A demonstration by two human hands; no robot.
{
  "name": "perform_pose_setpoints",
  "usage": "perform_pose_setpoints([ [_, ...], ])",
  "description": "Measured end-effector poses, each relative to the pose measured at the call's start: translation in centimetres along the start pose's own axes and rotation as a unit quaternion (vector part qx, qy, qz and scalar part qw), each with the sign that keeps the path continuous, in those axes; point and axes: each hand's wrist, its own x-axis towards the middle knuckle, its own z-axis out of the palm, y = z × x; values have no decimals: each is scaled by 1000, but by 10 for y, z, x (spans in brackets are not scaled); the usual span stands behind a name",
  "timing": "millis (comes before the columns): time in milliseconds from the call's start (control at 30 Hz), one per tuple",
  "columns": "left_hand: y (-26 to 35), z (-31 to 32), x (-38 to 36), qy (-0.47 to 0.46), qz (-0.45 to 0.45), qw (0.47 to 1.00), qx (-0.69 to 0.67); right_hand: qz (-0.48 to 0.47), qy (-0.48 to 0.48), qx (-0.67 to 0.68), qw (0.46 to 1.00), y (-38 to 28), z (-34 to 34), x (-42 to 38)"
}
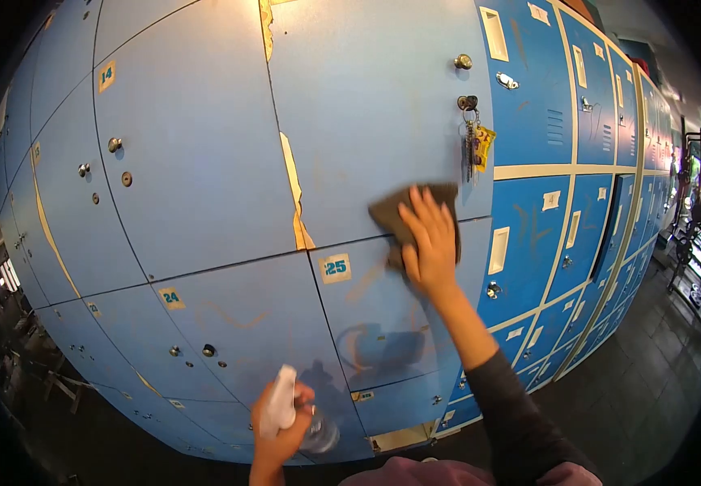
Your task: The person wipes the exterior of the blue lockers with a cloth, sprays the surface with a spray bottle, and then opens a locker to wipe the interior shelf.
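Note:
My right hand [430, 239] presses a dark grey-brown cloth [395, 212] against the blue locker door [358, 121], at its lower right corner just above the seam. The fingers lie spread over the cloth, which bunches out to both sides of the hand. Lower down, my left hand [281, 425] is wrapped round the neck of a spray bottle [284, 397] with a white trigger head and a clear body. The bottle is held away from the lockers. Keys with a yellow tag [484, 147] hang from the door's lock, above the cloth.
Locker number 25 [335, 268] is below the seam, with faint smears on its door. Darker blue metal lockers [528, 105] with white frames run off to the right. A low compartment [403, 438] stands open near the floor. Gym equipment [694, 219] is at the far right.

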Motion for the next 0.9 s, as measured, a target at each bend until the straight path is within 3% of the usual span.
perform_pose_setpoints([
  [33, 13, 4, 13, 1, 2, 1000, -17, 27, -20, 36, 999, -5, -6, -29],
  [100, 43, 10, 49, -43, 173, 974, 143, 122, -11, 161, 979, -13, -17, -79],
  [133, 54, 15, 64, -35, 198, 971, 129, 265, 20, 268, 926, -29, -26, -95],
  [167, 63, 23, 77, -27, 225, 967, 115, 399, 50, 365, 840, -43, -35, -111],
  [233, 80, 34, 101, 4, 240, 966, 101, 493, 90, 338, 797, -31, -32, -166],
  [333, 98, 46, 121, 21, 235, 968, 84, 551, 149, 429, 700, -13, -43, -193],
  [367, 102, 49, 124, 23, 227, 970, 80, 569, 188, 478, 642, -3, -47, -198],
  [500, 115, 56, 127, 35, 209, 977, 29, 522, 237, 523, 631, -12, -83, -152],
  [600, 116, 53, 126, 25, 218, 974, 49, 501, 343, 521, 599, -3, -95, -119],
  [633, 110, 51, 125, 18, 231, 971, 54, 487, 359, 521, 602, -3, -99, -103],
  [700, 95, 46, 118, -2, 238, 969, 67, 357, 361, 492, 707, 2, -93, -74],
  [767, 74, 36, 99, -28, 227, 970, 83, 147, 276, 306, 899, -1, -81, -27],
  [800, 70, 36, 88, -32, 188, 979, 73, 28, 243, 202, 948, -2, -74, -3],
  [833, 67, 37, 75, -36, 148, 986, 63, -98, 194, 111, 970, -2, -69, 17],
  [900, 54, 32, 54, -45, 103, 991, 67, -160, 47, -33, 985, -8, -43, 37],
])
